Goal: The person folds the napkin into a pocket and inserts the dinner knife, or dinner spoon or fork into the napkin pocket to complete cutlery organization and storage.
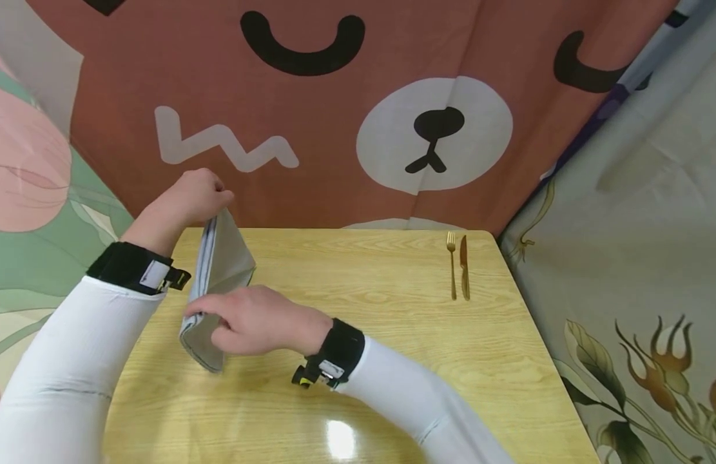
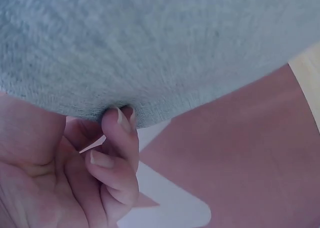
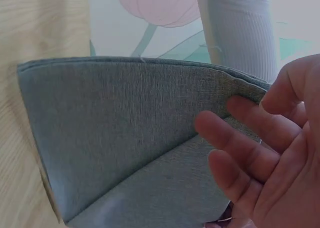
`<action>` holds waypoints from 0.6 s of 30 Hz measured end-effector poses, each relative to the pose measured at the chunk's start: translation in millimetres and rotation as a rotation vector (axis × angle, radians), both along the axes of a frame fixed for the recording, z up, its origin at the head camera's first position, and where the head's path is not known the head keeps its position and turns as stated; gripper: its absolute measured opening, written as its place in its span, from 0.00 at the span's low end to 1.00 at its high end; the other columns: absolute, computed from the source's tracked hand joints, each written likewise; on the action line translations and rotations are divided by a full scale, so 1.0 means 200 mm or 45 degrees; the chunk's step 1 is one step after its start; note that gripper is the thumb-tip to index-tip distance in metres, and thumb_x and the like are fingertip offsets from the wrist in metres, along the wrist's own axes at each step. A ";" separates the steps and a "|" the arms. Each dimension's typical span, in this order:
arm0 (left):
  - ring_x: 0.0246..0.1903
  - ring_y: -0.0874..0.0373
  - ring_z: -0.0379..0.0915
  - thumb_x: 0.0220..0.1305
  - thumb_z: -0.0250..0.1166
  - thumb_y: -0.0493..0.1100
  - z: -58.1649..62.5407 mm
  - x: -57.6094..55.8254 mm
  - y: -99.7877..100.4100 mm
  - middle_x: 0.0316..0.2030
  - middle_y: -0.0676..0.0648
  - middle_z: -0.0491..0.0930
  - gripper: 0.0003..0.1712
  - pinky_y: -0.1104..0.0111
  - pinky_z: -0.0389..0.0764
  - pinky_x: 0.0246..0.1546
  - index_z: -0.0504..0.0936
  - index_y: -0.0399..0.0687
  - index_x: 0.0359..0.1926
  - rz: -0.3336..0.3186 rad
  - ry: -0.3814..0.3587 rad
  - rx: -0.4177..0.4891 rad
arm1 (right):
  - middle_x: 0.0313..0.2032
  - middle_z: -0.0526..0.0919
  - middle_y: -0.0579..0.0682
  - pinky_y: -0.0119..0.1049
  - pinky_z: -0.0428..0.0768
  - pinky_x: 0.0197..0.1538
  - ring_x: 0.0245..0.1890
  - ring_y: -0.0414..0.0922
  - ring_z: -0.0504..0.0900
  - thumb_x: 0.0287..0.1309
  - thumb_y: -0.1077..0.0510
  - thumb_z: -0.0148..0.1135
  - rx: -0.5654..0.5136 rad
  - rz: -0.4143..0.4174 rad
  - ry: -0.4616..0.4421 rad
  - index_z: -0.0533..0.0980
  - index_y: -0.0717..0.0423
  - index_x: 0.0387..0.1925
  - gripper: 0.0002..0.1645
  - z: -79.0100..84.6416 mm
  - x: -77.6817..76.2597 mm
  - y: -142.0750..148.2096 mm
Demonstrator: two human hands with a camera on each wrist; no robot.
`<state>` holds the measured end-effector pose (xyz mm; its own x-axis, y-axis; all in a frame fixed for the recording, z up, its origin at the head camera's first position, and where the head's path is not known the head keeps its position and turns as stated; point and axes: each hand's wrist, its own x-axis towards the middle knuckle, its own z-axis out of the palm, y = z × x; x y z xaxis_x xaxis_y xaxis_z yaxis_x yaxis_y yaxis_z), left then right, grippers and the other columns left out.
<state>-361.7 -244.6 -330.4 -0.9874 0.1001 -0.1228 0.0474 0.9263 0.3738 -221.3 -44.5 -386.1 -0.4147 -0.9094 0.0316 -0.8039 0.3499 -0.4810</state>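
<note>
A folded grey fabric piece [image 1: 227, 258] with stiff-looking panels stands on edge at the left of the wooden table. Layered edges run along its top, and a slanting crease crosses the side of the fabric [image 3: 115, 128] in the right wrist view. My left hand [image 1: 198, 193] grips its far upper end; in the left wrist view that hand [image 2: 95, 168] has curled fingertips against the fabric's edge [image 2: 165, 53]. At the near end, my right hand [image 1: 256, 320] holds the top edge, index finger across it. In the right wrist view the other fingers [image 3: 240, 168] lie beside the panel.
A gold fork [image 1: 452, 264] and a gold knife [image 1: 464, 267] lie side by side at the table's far right. The wooden table [image 1: 358, 277] meets a brown bear-print curtain [image 1: 334, 193] at the back. Floral curtains [image 1: 653, 258] hang at both sides.
</note>
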 end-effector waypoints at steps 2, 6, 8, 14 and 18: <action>0.16 0.54 0.61 0.74 0.51 0.49 0.00 -0.01 0.03 0.15 0.52 0.57 0.25 0.61 0.69 0.23 0.68 0.47 0.17 -0.007 -0.010 -0.015 | 0.18 0.62 0.39 0.26 0.54 0.23 0.16 0.35 0.55 0.66 0.59 0.50 0.011 -0.015 -0.032 0.70 0.36 0.71 0.33 0.00 0.00 0.02; 0.15 0.56 0.60 0.74 0.50 0.49 -0.02 -0.02 0.09 0.14 0.53 0.58 0.25 0.63 0.67 0.22 0.68 0.48 0.17 -0.040 -0.030 -0.005 | 0.20 0.65 0.39 0.26 0.58 0.24 0.17 0.35 0.58 0.66 0.58 0.50 0.033 -0.060 -0.066 0.70 0.36 0.71 0.32 -0.02 0.00 0.10; 0.14 0.57 0.57 0.74 0.50 0.49 -0.03 -0.03 0.13 0.14 0.53 0.59 0.25 0.63 0.66 0.22 0.67 0.48 0.16 -0.058 -0.034 0.009 | 0.26 0.71 0.38 0.26 0.60 0.25 0.18 0.34 0.59 0.66 0.59 0.50 0.031 -0.084 -0.073 0.70 0.37 0.70 0.32 -0.04 0.00 0.16; 0.13 0.59 0.53 0.74 0.50 0.48 -0.09 -0.05 0.28 0.13 0.54 0.58 0.26 0.65 0.63 0.21 0.66 0.49 0.15 -0.113 -0.021 0.058 | 0.43 0.81 0.38 0.23 0.71 0.36 0.24 0.32 0.69 0.68 0.59 0.49 -0.005 -0.126 -0.056 0.72 0.42 0.70 0.30 -0.12 0.01 0.37; 0.13 0.59 0.49 0.74 0.51 0.48 -0.13 -0.07 0.36 0.13 0.54 0.56 0.27 0.66 0.60 0.20 0.65 0.49 0.14 -0.142 -0.026 0.078 | 0.44 0.84 0.39 0.24 0.75 0.41 0.28 0.32 0.72 0.68 0.58 0.49 0.004 -0.142 -0.037 0.73 0.45 0.69 0.29 -0.15 0.01 0.46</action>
<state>-375.6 -171.7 -355.7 -0.9670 0.2172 -0.1334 0.1406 0.8910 0.4318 -220.2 47.0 -417.1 -0.5142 -0.8575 0.0150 -0.7455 0.4383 -0.5021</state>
